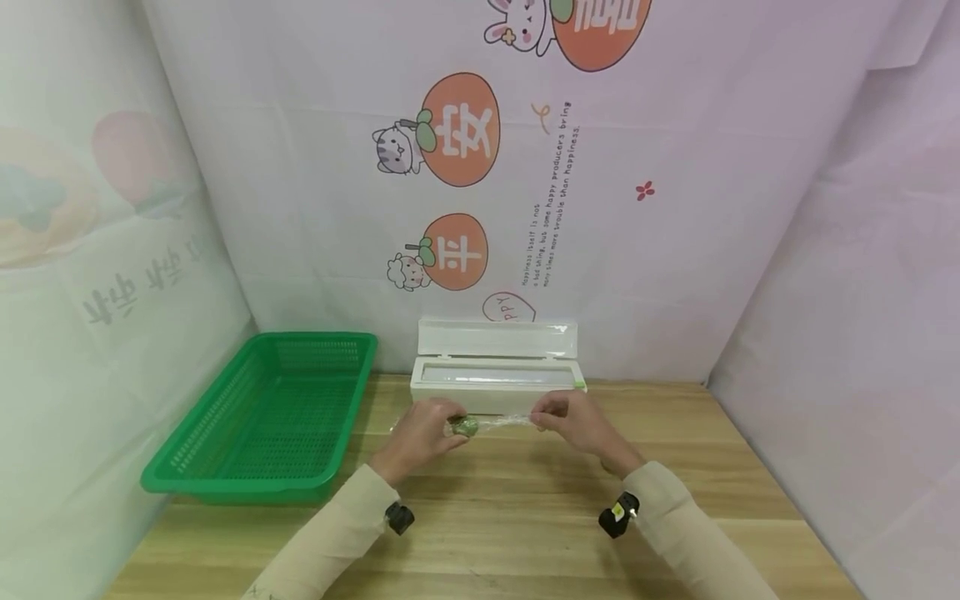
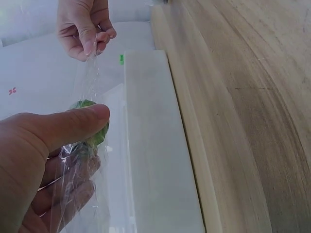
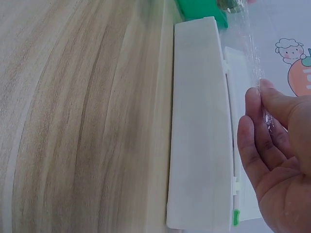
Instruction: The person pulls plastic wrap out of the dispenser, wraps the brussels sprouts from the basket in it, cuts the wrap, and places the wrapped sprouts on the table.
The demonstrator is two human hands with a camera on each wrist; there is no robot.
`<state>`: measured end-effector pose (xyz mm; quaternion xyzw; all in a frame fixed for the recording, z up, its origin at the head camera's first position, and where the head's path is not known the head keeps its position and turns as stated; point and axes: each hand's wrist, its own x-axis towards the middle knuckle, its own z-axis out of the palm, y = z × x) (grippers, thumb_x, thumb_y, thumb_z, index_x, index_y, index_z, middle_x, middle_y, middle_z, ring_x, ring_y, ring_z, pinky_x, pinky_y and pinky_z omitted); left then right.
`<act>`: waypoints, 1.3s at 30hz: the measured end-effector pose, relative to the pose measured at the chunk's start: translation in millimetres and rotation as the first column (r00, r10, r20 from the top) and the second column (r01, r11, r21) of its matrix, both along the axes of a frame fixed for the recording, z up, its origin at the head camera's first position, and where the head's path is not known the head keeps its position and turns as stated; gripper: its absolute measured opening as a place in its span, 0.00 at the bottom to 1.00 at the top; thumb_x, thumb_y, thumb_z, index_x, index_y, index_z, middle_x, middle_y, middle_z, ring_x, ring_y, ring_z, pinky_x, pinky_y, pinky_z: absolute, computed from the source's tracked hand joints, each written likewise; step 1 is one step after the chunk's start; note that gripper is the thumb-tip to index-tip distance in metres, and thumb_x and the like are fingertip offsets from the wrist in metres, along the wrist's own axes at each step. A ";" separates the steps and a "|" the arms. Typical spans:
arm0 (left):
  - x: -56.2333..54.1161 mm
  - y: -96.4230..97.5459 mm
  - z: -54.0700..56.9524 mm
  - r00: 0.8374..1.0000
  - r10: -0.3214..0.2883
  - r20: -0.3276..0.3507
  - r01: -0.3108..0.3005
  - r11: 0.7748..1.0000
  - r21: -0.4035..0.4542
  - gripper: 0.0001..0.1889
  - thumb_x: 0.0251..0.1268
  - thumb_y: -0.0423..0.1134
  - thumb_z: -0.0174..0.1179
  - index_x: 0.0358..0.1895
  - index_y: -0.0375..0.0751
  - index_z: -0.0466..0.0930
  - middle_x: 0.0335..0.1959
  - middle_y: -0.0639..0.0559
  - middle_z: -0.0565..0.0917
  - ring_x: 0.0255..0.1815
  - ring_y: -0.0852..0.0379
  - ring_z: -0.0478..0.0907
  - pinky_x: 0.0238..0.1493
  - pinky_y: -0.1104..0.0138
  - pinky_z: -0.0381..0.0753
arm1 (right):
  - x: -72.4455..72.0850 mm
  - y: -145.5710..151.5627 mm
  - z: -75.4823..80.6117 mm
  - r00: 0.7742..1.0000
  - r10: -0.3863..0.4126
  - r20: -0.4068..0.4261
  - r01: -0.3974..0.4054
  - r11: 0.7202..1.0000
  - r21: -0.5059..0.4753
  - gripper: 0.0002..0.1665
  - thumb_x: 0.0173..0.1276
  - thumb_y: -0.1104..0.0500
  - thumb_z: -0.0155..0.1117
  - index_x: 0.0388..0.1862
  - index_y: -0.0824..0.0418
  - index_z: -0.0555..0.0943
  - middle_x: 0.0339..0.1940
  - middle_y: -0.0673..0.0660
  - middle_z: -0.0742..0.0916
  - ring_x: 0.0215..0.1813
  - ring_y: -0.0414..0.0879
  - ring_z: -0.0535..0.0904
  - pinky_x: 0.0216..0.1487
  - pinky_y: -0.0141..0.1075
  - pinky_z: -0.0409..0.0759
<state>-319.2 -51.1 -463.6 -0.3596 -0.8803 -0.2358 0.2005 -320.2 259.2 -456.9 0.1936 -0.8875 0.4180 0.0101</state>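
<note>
My left hand grips a small, round green item between thumb and fingers. Clear cling film is wrapped about it, and its exact kind cannot be told; in the left wrist view the green item is partly covered by the thumb. To the right, my right hand pinches the other end of the film, drawn narrow and twisted between the hands. The right wrist view has this film running up from the thumb and fingertips. Just behind both hands stands a white cling film dispenser, its lid raised.
A green plastic basket stands on the wooden table to the left, near the left wall. Printed white cloth hangs behind the dispenser and along both sides. A small green tab marks one end of the dispenser.
</note>
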 end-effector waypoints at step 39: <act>23.0 41.4 1.5 0.894 -0.382 -0.235 0.434 0.867 0.244 0.19 0.49 0.35 0.81 0.47 0.37 0.92 0.46 0.46 0.94 0.47 0.53 0.92 0.55 0.69 0.89 | 2.4 -56.4 -19.0 0.958 0.253 -0.134 -0.267 0.958 -0.101 0.09 0.66 0.62 0.77 0.45 0.58 0.89 0.43 0.55 0.93 0.42 0.36 0.87 0.48 0.32 0.89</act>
